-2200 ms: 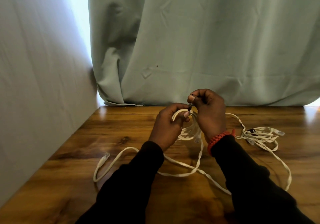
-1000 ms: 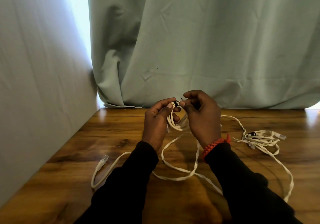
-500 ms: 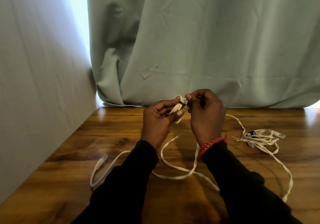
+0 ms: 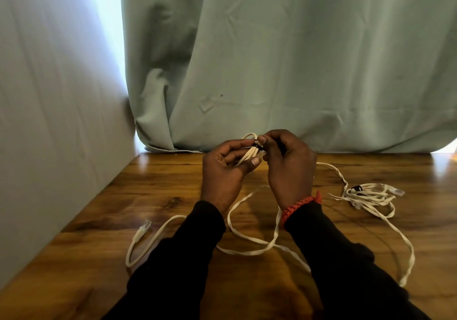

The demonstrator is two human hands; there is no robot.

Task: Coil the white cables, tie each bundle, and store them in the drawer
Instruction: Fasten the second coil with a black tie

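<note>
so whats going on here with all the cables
A person is bundling white cable at a wooden table. The left hand holds a small coil raised above the table, while the right hand pinches a dark tie around it. Much of that cable's loose length trails uncoiled across the table. Another bundle lies to the right with a dark tie on it. No drawer is in view.

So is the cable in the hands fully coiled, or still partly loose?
Partly loose. The left hand grips a few loops; long slack trails over the table.
</note>
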